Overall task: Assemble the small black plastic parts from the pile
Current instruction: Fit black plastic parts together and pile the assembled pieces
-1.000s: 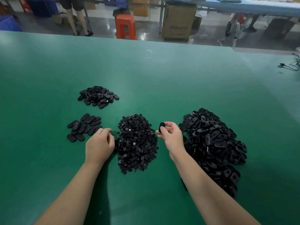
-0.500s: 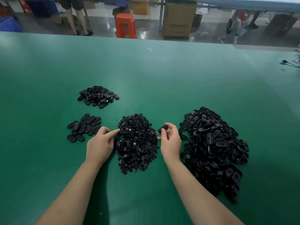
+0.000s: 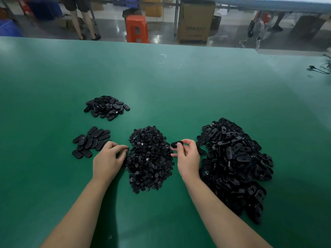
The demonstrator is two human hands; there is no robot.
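Head view, the only one there is: four heaps of black bits on the green table. The right hand pinches one oval shell just above the gap between the middle pile of small round pieces and the big pile of shells on the right. The left hand has its fingers curled at the left edge of the middle pile; can't tell if it's actually got a piece. Risk, I'd say: those tiny pieces are easy to fumble or grab two at once, and a dragging wrist could smear the piles together. Count: two hands, one shell held, a far small heap, and roughly a dozen flat ovals laid out left. Piles too dense to count.
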